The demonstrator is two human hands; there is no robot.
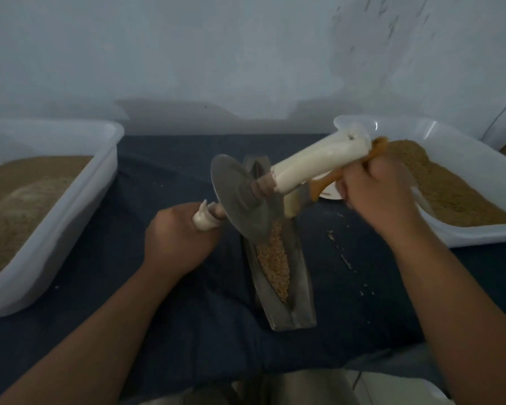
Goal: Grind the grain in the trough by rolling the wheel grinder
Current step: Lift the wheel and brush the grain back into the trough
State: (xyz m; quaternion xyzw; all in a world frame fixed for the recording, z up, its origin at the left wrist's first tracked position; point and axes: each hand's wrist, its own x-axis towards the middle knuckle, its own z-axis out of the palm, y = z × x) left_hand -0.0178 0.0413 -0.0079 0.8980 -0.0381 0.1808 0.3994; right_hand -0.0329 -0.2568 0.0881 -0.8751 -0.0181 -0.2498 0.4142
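A tub (70, 223) is sitting at the left edge. The wheel grinder (240, 194) is being held tilted in the trough (303, 302), above the grain (275, 258), its left handle being gripped by the curled left hand (176, 241). An orange-handled scraper (319, 187) is being clutched in the right hand (374, 191), beside the right tub (450, 141). Open cloth (158, 171) is lying on both sides of the trough.

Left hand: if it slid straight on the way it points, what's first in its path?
The wheel grinder's metal disc. The left hand holds the white-wrapped handle and points up and right along the axle, which runs into the disc's face. Depth is slightly unclear, but nothing shows between them.
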